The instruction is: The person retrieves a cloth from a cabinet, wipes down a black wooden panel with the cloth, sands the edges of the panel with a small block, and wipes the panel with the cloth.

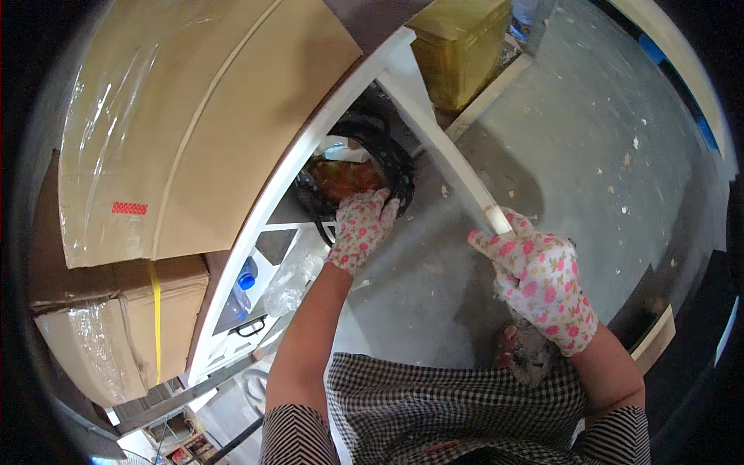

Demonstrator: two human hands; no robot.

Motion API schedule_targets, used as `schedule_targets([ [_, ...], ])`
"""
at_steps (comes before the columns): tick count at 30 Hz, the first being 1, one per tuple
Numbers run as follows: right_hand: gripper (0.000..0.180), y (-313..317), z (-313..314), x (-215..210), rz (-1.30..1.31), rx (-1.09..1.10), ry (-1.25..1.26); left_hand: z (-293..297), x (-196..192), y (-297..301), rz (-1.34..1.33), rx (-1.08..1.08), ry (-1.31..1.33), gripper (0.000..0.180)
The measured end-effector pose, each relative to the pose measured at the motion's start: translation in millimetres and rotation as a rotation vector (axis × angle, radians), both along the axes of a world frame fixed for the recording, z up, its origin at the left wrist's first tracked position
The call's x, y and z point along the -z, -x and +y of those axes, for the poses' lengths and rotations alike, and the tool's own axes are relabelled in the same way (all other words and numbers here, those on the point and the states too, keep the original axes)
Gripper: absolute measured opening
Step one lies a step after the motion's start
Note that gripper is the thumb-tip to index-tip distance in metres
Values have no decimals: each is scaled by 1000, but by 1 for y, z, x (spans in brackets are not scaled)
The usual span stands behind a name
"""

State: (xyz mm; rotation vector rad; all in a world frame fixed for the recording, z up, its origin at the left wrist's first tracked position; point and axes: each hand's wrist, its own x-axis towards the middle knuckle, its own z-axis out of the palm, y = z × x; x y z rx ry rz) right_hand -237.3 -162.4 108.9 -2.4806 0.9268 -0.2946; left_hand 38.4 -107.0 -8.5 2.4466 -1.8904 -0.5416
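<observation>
A round trash bin lined with a black plastic bag [399,159] stands inside a white cabinet; crumpled orange-brown and whitish refuse [341,177] lies in it. My left hand [363,231], in a white glove with pink flowers, is closed over the bin's near rim, its fingertips partly hidden. With my right hand [539,283], gloved alike, I grip the end of a white cabinet door [453,159], which swings out over the floor. The thumb lies on the door's left side, the other fingers on its right.
Large cardboard boxes [225,132] rest on and beside the cabinet at left. A clear plastic bag [298,279] and a blue-capped bottle [246,281] sit in its nearer compartment. A yellow-taped box [461,50] stands beyond the door. Grey floor [589,155] with white specks extends right.
</observation>
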Motion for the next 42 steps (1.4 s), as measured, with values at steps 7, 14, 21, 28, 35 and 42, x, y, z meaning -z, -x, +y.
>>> schedule_targets([
  [7,38,7,-9,5,-78,-23,64,32,10,-48,100,-520,-25,62],
  [14,38,5,-6,5,-94,-7,110,7,25,-84,-156,-252,162,27],
  [21,36,2,-3,5,-89,-13,82,-1,21,-86,668,-441,723,24],
  [28,40,4,-7,12,-142,-14,98,-34,5,-65,1108,-479,665,35],
  [35,44,2,0,9,-88,-26,125,15,38,-82,598,-384,671,16],
  [42,46,7,0,16,-100,4,78,-40,45,-71,-177,-281,-123,26],
])
